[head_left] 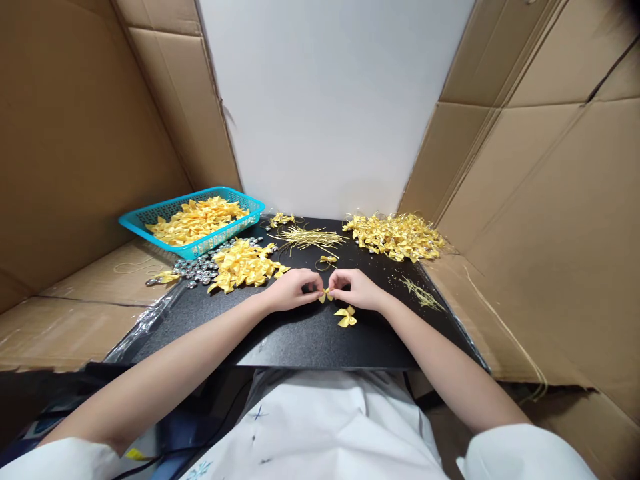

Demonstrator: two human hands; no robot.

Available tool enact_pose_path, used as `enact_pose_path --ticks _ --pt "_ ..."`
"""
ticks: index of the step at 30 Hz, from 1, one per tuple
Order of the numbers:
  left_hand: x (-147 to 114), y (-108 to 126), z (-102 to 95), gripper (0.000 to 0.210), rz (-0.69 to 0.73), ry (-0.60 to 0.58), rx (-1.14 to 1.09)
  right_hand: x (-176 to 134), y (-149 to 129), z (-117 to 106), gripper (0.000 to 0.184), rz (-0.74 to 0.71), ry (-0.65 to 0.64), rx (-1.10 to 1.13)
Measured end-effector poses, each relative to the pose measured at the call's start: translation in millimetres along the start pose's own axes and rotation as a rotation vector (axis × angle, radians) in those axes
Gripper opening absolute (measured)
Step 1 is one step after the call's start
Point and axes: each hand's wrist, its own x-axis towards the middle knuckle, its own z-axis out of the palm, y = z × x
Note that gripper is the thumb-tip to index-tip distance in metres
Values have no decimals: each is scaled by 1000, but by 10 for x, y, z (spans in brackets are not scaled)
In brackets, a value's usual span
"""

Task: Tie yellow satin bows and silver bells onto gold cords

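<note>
Both hands meet over the front middle of the black table (300, 343), pinching one small yellow ribbon bow (326, 295) between them. My left hand (295, 289) is closed on the bow's left side, thumb against forefinger. From the right, my right hand (356, 289) grips its other side the same way. Another yellow bow (346, 317) lies just below my right hand. Behind the hands rests a bow with a gold tie looped on it (327, 259). The fingertips partly cover the held bow, so any tie on it is hard to see.
A turquoise basket (131, 220) of yellow bows stands back left. Before it lie silvery round pieces (196, 270) and a heap of bows (243, 265). Gold ties (310, 237) lie mid-back, bows with ties (397, 235) back right, short gold strips (421, 293) at right. Cardboard walls (560, 220) flank the table.
</note>
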Motion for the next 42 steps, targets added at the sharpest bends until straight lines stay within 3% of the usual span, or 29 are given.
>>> enact_pose_path --ticks 10,21,29,32,35,37,39,42 --pt "-10 14 20 16 -26 -40 2 -9 -76 8 13 -65 -25 -396" --pt "43 12 46 38 -51 -159 -427 31 -32 38 18 33 -140 88" --pt "52 42 77 35 -74 -163 -481 34 -27 50 20 20 -154 139" --pt "53 50 -38 29 -59 -113 -344 8 -47 -12 17 -18 -83 109" --pt "-4 -32 -328 17 -81 60 81 -45 -29 -186 28 42 -61 48" --pt "-85 -143 -556 10 -245 220 457 -83 4 -321 35 167 -181 -4" --pt "-180 -270 -736 6 -465 328 689 -110 35 -419 37 264 -306 -69" --pt "-270 -406 -837 9 -657 331 793 -120 44 -451 30 283 -384 -154"
